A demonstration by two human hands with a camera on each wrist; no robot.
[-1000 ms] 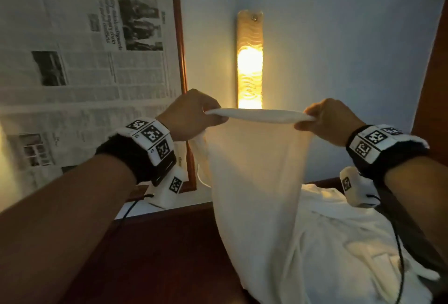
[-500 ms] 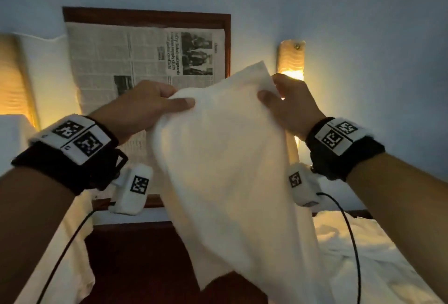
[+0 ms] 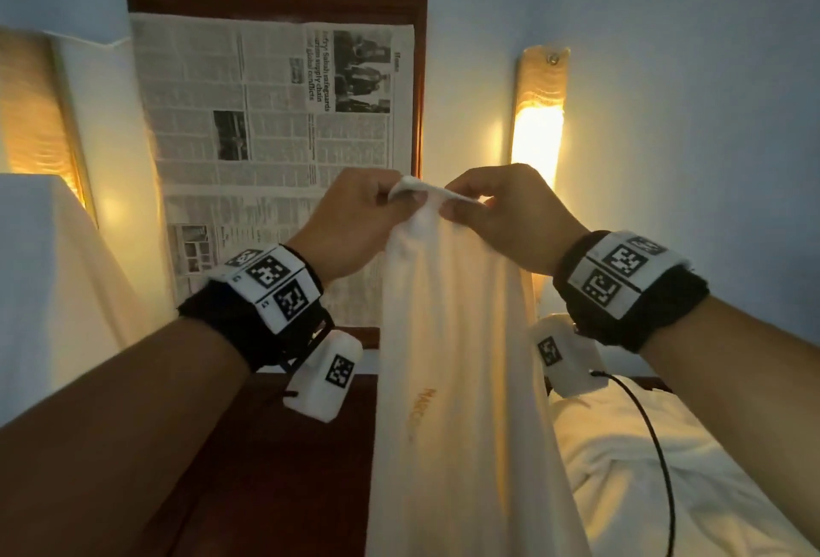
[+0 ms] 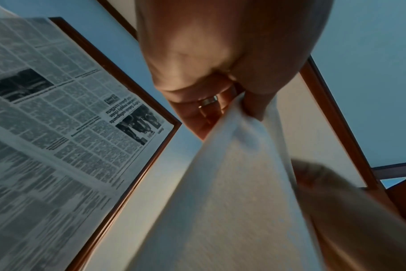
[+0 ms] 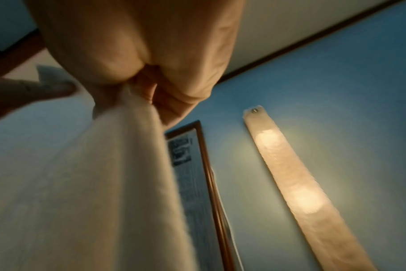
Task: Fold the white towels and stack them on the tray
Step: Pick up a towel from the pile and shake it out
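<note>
Towel: white towel [image 3: 452, 379] hangs at centre, raised over the bed [image 3: 665, 490].
Grip: your left hand [image 3: 355, 219] and right hand [image 3: 510, 214] pinch its top edge, close together.
Handling: soft, light, limp; hold corners.

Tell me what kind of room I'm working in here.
Probably a hotel or guest bedroom: a lit wall lamp, a dark wooden headboard and rumpled white bedding lie behind the white towel.
</note>
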